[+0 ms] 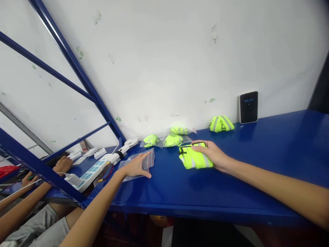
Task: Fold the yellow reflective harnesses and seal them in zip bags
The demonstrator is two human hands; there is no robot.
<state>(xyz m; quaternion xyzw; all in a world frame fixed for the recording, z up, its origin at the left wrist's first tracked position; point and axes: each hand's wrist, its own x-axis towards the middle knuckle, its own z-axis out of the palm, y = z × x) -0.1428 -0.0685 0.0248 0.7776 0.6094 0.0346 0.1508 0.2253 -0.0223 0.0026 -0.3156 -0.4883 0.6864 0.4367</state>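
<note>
My left hand (136, 167) lies flat with fingers stretched out on an empty clear zip bag (148, 160) on the blue table (231, 185). My right hand (212, 154) rests on a folded neon-yellow reflective band (194, 158) with a black strap, fingers curled over its top edge. Three more yellow bands sealed in clear bags (167, 139) sit just behind, near the wall. Another loose folded band (221, 124) lies further back right.
A black device with a lit display (248, 107) leans against the white wall. A white power strip (89, 173), a small white fan (128, 144) and white boxes lie at the left. Blue rack bars (77, 72) cross the left side. Another person's hands (61, 164) work beyond them.
</note>
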